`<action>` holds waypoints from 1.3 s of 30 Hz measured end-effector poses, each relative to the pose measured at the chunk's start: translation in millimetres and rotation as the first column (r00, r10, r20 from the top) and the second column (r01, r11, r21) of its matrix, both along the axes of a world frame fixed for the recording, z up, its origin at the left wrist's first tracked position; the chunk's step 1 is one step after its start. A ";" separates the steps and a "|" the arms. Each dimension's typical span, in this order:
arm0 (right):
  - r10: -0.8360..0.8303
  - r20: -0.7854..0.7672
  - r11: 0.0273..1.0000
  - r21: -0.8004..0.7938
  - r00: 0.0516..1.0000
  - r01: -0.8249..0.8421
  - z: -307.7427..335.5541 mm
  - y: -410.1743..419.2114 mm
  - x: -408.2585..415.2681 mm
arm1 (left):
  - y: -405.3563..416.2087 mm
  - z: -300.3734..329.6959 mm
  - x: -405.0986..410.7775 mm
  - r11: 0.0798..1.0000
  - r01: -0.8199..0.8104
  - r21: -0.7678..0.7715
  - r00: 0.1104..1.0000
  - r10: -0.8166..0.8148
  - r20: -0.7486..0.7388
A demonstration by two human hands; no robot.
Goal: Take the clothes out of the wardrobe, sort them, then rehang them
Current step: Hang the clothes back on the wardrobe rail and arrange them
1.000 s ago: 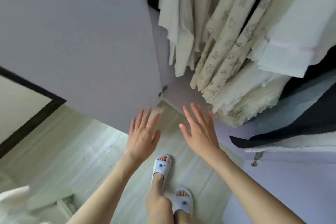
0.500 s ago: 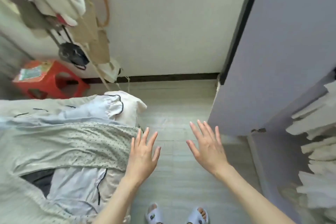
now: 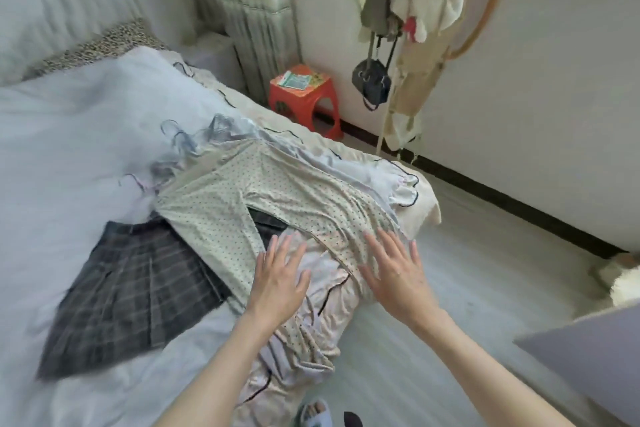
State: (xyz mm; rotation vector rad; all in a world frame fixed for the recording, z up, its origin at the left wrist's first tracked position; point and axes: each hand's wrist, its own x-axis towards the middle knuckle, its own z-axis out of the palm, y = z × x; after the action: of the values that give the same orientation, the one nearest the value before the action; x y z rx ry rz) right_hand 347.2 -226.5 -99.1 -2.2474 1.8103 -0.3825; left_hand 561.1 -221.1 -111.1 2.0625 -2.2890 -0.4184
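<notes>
A pile of clothes lies on the bed [image 3: 69, 156]: cream dotted trousers [image 3: 242, 198] spread on top, a dark plaid pleated skirt [image 3: 131, 288] to their left, pale garments with dark piping [image 3: 349, 163] underneath, and several hangers [image 3: 180, 142] at the far end. My left hand [image 3: 280, 277] hovers with fingers spread over the near part of the pile. Above the pile's right edge my right hand [image 3: 398, 274] is also flat with spread fingers. Neither hand holds anything. Whether they touch the cloth cannot be told.
A red plastic stool [image 3: 304, 100] with a packet on it stands by the wall. Clothes and a black bag [image 3: 372, 81] hang from a rack at the upper right. The wardrobe door's corner [image 3: 581, 350] shows at the lower right. Pale floor [image 3: 467, 274] runs beside the bed.
The view has swung from the wardrobe and its hanging clothes round to the bed. Both empty hands, still spread, now reach over the clothes pile.
</notes>
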 end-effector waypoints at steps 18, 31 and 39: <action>0.444 -0.135 0.891 0.167 0.886 -0.422 -26.9 -193.8 201.0 | -47.7 -39.3 186.7 0.856 -0.498 0.139 0.843 0.515 -0.153; 0.574 -0.206 0.813 0.264 0.793 -0.519 -126.0 -458.6 344.8 | -223.0 -177.3 266.2 0.708 -0.591 0.387 0.741 0.666 -0.087; 0.520 -0.211 0.849 0.236 0.827 -0.473 -200.0 -546.7 427.2 | -287.0 -255.5 326.7 0.750 -0.559 0.354 0.779 0.621 -0.084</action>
State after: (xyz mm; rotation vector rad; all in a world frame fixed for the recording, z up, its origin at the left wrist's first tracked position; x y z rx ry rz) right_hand 774.4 -773.1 -299.1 -2.6160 1.2072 0.1832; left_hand 887.8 -508.1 -366.6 2.5945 -1.3957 -0.9299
